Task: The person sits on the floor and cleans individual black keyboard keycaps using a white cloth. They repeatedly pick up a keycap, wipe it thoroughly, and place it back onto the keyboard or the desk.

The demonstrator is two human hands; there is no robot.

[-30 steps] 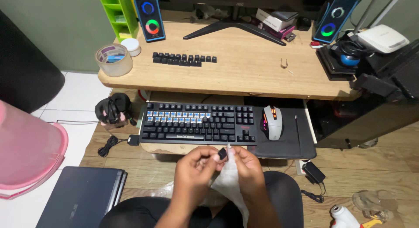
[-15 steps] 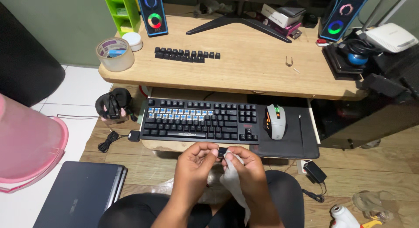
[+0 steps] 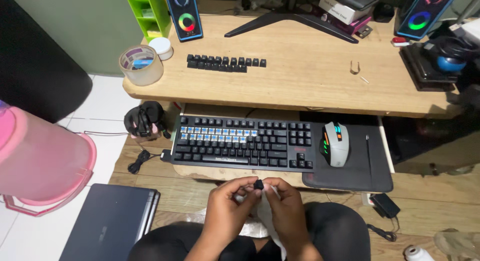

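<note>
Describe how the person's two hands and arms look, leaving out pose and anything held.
Both forearms are bare, with no sleeves in view. The left hand and the right hand wear no gloves, and no rings, watch or bracelets show on them. No cables, straps or markings are visible on either arm. Below them, dark clothing covers the legs.

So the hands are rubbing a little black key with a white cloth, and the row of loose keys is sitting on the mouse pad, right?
Not quite. The left hand and right hand do hold a little black key with a white cloth, but the head view shows the row of loose keys lying on the wooden desk top, not on the mouse pad.
</note>
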